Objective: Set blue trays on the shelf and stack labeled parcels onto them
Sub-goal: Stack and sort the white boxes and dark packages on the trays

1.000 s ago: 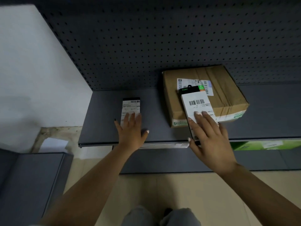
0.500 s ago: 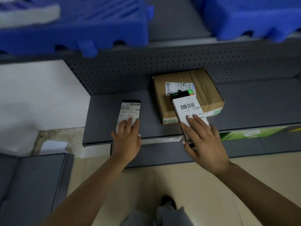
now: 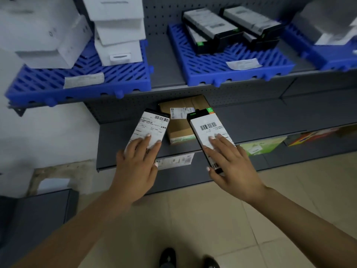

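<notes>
My left hand (image 3: 138, 167) grips a flat black parcel with a white barcode label (image 3: 150, 128), lifted off the lower shelf (image 3: 116, 140). My right hand (image 3: 231, 163) grips a second flat black labeled parcel (image 3: 206, 128), also raised, in front of a brown cardboard box (image 3: 179, 130) that stays on the lower shelf. On the upper shelf, a blue tray (image 3: 81, 84) at left bears white boxes (image 3: 117, 31). A middle blue tray (image 3: 228, 68) carries several black labeled parcels (image 3: 228, 26). A third blue tray (image 3: 328, 57) shows at the right edge.
The pegboard back panel (image 3: 251, 97) runs behind both shelves. Green and colourful flat packs (image 3: 258, 146) lie on a lower level at right. A grey unit (image 3: 36, 213) stands at lower left on the tiled floor, where my shoes (image 3: 168, 256) show.
Both hands have lifted their parcels off the lower shelf and brought them toward me. My view has tilted up, bringing the upper shelf, its blue trays and boxes into sight.
</notes>
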